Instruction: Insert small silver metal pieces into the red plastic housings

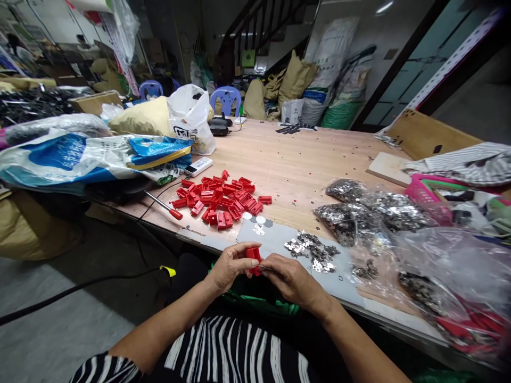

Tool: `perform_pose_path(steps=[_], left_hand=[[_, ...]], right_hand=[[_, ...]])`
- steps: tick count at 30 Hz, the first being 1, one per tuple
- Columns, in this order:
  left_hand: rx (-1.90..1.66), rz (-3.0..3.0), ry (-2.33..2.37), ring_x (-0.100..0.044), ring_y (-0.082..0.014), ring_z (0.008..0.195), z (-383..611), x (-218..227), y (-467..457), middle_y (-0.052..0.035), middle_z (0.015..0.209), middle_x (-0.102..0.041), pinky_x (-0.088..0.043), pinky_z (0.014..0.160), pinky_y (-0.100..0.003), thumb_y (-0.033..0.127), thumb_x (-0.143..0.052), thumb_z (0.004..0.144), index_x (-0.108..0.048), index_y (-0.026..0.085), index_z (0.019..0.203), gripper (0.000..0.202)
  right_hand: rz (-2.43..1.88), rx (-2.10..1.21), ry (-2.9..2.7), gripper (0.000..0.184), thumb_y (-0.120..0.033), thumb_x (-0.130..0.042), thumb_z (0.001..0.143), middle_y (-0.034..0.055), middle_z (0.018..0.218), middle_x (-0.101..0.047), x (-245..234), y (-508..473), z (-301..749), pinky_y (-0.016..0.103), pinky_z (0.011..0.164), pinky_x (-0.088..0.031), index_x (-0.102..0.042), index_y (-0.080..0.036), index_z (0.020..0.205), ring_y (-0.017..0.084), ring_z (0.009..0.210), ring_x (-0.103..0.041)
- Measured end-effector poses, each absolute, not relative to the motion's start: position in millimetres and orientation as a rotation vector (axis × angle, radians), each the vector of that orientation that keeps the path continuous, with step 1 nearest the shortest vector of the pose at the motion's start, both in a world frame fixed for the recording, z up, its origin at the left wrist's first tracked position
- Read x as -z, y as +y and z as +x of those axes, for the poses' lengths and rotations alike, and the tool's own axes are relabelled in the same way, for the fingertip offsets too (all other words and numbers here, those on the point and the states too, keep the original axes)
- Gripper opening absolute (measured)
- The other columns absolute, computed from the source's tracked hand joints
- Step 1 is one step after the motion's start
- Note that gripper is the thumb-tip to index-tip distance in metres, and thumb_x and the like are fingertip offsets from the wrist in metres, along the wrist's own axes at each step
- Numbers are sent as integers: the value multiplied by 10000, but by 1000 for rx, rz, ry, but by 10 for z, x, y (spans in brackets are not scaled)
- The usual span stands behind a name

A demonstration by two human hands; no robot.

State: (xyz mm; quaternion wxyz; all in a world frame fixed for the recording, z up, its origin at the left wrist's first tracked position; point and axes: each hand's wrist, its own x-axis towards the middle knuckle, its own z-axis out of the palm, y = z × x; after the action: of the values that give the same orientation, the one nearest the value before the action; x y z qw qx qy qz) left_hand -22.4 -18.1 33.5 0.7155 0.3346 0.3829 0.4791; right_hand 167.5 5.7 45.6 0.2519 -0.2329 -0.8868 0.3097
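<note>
Just past the table's front edge, my left hand (230, 267) is closed around a small red plastic housing (253, 254), held upright between thumb and fingers. My right hand (294, 279) meets it from the right, its thumb and fingertips pinched together at the lower side of the housing. Something thin and dark shows at those fingertips, too small to name. Beyond my hands lies a pile of similar red plastic housings (223, 198). Small flat metal pieces (313, 250) are scattered on a grey sheet (275, 246), with a few more beside the white discs (260, 219).
Clear bags of metal pieces (351, 218) and a pink basket (429, 194) occupy the right. A red-handled screwdriver (174, 213) juts out at the table's left edge, near a blue-and-white sack (80, 159). A green bag (259, 300) hangs below my hands.
</note>
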Motion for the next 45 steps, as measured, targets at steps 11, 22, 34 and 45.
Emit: perform_pose_path(steps=[11,22,34,45], left_hand=[[-1061,652,760,-556,-93,593,-227,-265,-181,-16,760,-595,-420,521,-211,187,-721,670,-645,133,1093,433],[-956,686,764,-557,-80,535,-232,-230,-164,-26,791,-600,-427,470,-203,185,-765,608,-673,123,1045,451],[-988,676,790,-588,-103,618,-287,-328,-153,-23,790,-612,-439,521,-201,191,-755,629,-665,147,1069,451],[-963,753,856,-564,-96,604,-321,-450,-134,-23,799,-622,-419,523,-205,215,-781,593,-671,150,1057,481]], right_hand=[[-707,-797,-2363,125,-151,-439,933,52,859,-593,-364,0,1650,271,703,-454,-541,-210,975,157,800,-561],[-712,-907,-2462,148,-196,-457,934,43,882,-632,-439,8,1694,261,715,-455,-586,-231,997,148,798,-586],[-694,-808,-2429,170,-199,-448,936,62,898,-624,-502,29,1638,283,732,-478,-595,-213,1020,166,820,-587],[-622,-865,-2384,155,-179,-514,909,50,901,-663,-562,82,1625,269,740,-494,-620,-216,1016,146,810,-614]])
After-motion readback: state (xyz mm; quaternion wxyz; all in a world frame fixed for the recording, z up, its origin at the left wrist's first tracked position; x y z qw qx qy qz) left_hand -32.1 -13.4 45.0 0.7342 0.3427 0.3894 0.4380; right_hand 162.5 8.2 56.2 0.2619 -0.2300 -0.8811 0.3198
